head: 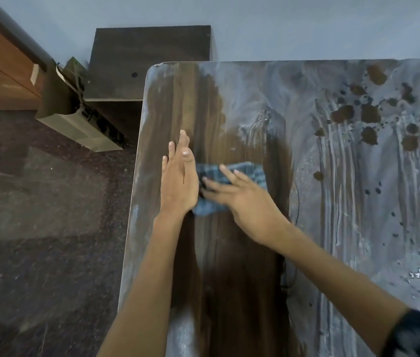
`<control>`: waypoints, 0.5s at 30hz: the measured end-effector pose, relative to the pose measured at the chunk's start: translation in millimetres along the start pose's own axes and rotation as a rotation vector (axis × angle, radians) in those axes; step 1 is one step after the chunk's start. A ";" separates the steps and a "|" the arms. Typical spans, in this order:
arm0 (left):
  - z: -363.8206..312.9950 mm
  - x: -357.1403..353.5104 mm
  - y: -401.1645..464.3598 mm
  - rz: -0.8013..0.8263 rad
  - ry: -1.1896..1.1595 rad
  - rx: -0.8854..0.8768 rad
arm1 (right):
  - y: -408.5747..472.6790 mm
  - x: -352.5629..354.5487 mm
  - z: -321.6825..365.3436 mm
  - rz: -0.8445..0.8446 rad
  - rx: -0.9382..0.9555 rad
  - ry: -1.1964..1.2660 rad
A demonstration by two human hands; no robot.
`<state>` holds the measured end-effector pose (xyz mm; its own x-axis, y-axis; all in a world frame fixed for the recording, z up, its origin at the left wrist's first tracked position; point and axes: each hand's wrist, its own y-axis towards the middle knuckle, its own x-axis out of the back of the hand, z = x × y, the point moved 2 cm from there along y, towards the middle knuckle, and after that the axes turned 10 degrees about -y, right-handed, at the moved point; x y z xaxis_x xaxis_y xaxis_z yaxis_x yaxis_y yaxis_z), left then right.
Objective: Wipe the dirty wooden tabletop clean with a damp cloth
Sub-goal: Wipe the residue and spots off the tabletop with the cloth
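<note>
A wooden tabletop (229, 266) fills the middle and right of the head view. Its left strip shows dark, wet wood; the rest is covered in pale grey smeared film with brown blotches (343, 114) toward the far right. A crumpled blue checked cloth (251, 170) lies on the dark strip. My right hand (242, 194) presses flat on the cloth with fingers spread. My left hand (178, 181) stands on edge beside the cloth's left side, fingers straight and together, touching the cloth and table.
The table's left edge (133, 202) drops to a dark speckled floor (49, 228). A dark wooden cabinet (149, 63) stands behind the far left corner. A tan paper bag (75, 119) leans by a brown wooden unit (0, 73) at the far left.
</note>
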<state>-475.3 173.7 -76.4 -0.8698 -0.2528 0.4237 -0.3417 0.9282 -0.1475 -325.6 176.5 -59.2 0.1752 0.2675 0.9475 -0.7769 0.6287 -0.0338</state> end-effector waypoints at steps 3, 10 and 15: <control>-0.8 2.9 9.5 0.025 0.003 -0.039 | -22.7 5.8 -25.8 0.001 -0.052 0.017; -9.1 -3.0 30.0 0.012 0.231 -0.117 | 83.3 38.1 -111.5 -0.179 -0.465 0.023; -13.6 -10.3 44.7 -0.002 0.392 -0.177 | 88.8 24.7 -71.1 -0.147 -0.183 -0.055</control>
<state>-476.9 221.5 -75.3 -0.6563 -0.1637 0.7365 -0.2477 0.9688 -0.0054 -347.2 290.8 -61.4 0.2411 0.1267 0.9622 -0.6219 0.7813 0.0529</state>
